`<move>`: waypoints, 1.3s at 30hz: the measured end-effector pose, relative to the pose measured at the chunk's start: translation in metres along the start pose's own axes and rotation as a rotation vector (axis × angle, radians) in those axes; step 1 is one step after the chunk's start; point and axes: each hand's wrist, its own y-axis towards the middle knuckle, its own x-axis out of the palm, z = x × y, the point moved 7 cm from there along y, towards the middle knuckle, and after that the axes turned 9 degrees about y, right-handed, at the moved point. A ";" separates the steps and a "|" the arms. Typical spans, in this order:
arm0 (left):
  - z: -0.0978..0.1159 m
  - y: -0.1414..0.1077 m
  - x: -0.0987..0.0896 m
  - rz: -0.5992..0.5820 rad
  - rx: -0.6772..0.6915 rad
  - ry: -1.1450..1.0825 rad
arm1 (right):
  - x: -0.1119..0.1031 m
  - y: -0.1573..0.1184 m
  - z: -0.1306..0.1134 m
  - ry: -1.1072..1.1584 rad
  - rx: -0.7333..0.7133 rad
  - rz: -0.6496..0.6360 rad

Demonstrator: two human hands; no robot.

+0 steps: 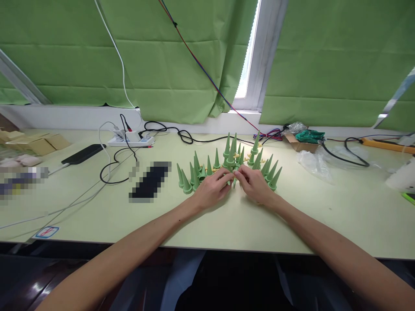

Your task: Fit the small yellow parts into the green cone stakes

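Several green cone-shaped pieces (pixel 185 183) with round bases stand in a spread-out group on the pale table. Small yellowish pieces (pixel 249 157) show among and behind them. My left hand (pixel 214 188) is at the near side of the group, its fingers closed on a green piece. Close beside it, my right hand (pixel 254 183) has thumb and index finger pinched at the same spot, touching the green piece between the hands. The fingers cover most of that piece. More green cones stand just beyond both hands and to the right.
A power strip (pixel 145 141) with plugs and black and white cables lies at the back left. A black pad (pixel 86 154) and yellowish boxes (pixel 42 144) are further left. A cardboard box (pixel 301 144) and clear plastic (pixel 314 166) sit at the right.
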 end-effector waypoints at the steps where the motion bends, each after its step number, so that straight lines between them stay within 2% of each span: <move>1: 0.000 0.000 0.000 -0.004 -0.003 -0.007 | 0.000 0.000 0.000 -0.008 -0.002 -0.002; 9: -0.002 0.002 -0.001 -0.011 -0.085 -0.136 | -0.001 0.000 -0.001 -0.054 -0.010 0.007; 17: -0.002 0.003 -0.003 0.017 -0.085 -0.143 | 0.000 0.000 0.000 -0.031 -0.004 0.022; 26: -0.010 0.003 -0.004 0.047 -0.183 -0.189 | 0.002 -0.001 -0.003 0.024 -0.005 0.005; 39: -0.008 0.002 -0.005 0.046 -0.149 -0.185 | 0.000 -0.001 -0.001 0.009 -0.049 0.016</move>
